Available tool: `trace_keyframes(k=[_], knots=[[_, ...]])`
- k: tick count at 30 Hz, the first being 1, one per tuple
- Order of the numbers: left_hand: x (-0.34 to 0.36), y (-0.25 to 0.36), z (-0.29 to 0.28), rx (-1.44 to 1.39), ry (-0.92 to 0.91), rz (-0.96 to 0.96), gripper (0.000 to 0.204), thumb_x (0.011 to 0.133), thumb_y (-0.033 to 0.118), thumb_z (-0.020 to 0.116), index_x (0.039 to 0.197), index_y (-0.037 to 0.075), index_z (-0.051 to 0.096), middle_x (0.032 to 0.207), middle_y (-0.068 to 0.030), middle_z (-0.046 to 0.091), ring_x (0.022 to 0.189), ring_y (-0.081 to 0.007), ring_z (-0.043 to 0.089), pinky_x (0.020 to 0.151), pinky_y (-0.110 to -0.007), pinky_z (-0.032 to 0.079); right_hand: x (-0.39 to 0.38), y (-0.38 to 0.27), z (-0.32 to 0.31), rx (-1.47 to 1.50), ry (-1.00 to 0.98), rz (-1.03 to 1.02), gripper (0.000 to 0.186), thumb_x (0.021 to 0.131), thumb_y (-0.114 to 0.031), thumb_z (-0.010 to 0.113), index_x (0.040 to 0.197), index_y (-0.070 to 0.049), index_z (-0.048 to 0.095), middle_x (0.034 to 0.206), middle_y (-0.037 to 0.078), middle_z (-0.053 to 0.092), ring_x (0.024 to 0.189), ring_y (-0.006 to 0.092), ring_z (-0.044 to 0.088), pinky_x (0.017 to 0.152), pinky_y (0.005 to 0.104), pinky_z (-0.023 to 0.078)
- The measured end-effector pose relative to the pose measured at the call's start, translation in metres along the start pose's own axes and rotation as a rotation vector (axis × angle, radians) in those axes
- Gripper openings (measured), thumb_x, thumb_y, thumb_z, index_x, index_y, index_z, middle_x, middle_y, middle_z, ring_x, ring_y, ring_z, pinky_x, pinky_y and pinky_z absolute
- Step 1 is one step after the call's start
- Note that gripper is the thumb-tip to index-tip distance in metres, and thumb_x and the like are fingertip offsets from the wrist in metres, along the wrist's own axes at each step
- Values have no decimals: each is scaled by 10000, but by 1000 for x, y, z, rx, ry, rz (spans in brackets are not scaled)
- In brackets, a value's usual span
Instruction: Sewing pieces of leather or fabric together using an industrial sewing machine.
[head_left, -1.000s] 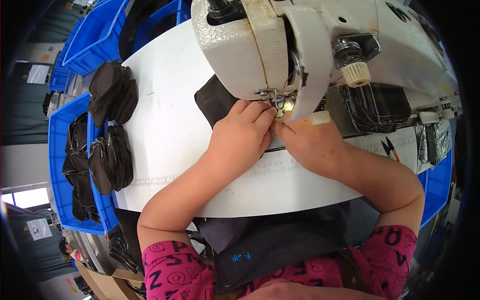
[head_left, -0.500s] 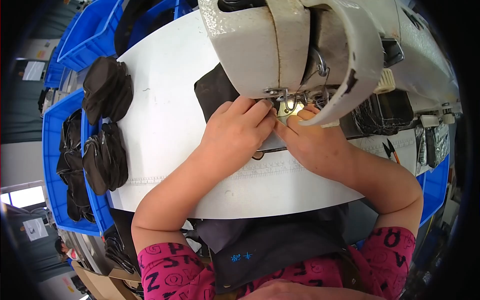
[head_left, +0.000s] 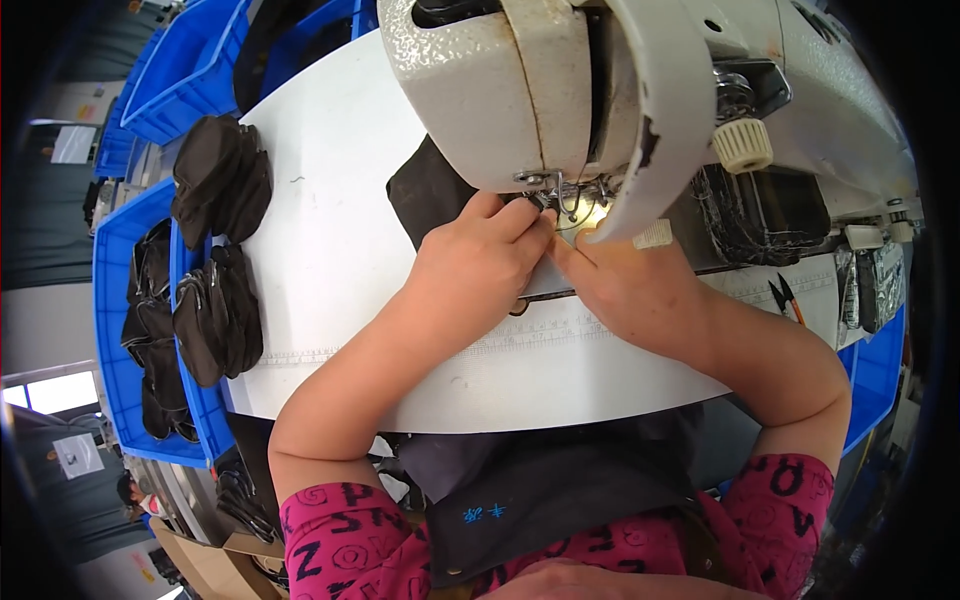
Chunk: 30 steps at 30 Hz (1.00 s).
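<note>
At the needle area of a grey-white sewing machine, both my hands work close together. A dark brown fabric piece lies flat on the white table, running under my left hand. That hand's fingers are bent and pressed together on the fabric, tips beside the presser foot. Just right of the needle is my right hand, thumb pointing toward the left fingertips. Its other fingers curl behind the machine's curved guard, so what they grip is hidden. A small lamp lights the spot between the hands.
Stacks of dark fabric pieces stand at the table's left edge, beside a blue bin holding more. Right of the machine are a dark stitched stack and thread snips. A printed ruler crosses the white table.
The view has shifted slightly, so the machine head appears further left and its cream knob shows more fully. My hands stay nearly in place; the right fingers are more covered by the guard.
</note>
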<state>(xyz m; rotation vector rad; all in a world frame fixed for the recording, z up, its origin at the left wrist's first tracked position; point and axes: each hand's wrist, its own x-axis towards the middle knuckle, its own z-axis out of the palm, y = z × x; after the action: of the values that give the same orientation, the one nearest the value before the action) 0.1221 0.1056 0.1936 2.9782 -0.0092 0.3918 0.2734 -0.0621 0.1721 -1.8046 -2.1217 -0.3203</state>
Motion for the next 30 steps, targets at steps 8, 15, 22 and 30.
trace_keyframes(k=[8, 15, 22, 30], knots=[[3, 16, 10, 122, 81, -61, 383, 794, 79, 718, 1164, -22, 707, 955, -37, 588, 920, -208, 588, 590, -287, 565, 0, 3, 10, 93, 29, 100, 487, 769, -49, 676, 1252, 11, 676, 803, 56, 662, 780, 264, 657, 931, 459, 478], [4, 9, -2, 31, 85, -39, 453, 774, 124, 770, 1200, -16, 703, 1067, -59, 644, 1025, -270, 611, 886, -400, 560, 4, 3, 7, 1, 52, 88, 456, 743, -43, 679, 1197, -1, 683, 848, 66, 695, 800, 257, 670, 854, 421, 482], [-1, -12, -23, -280, -97, -193, 449, 918, 343, 773, 1280, 85, 713, 1295, -79, 684, 1184, -333, 610, 997, -421, 537, 5, 1, 0, -24, 69, 85, 414, 730, -50, 693, 1144, -33, 687, 908, 60, 693, 819, 241, 672, 824, 405, 477], [-2, -15, -5, -766, -77, -350, 277, 996, 224, 682, 1235, 89, 713, 1208, -112, 659, 1051, -306, 664, 929, -398, 538, 5, -11, -2, 190, -58, -9, 332, 802, -124, 686, 1125, -47, 704, 1094, 81, 628, 1062, 244, 627, 864, 421, 529]])
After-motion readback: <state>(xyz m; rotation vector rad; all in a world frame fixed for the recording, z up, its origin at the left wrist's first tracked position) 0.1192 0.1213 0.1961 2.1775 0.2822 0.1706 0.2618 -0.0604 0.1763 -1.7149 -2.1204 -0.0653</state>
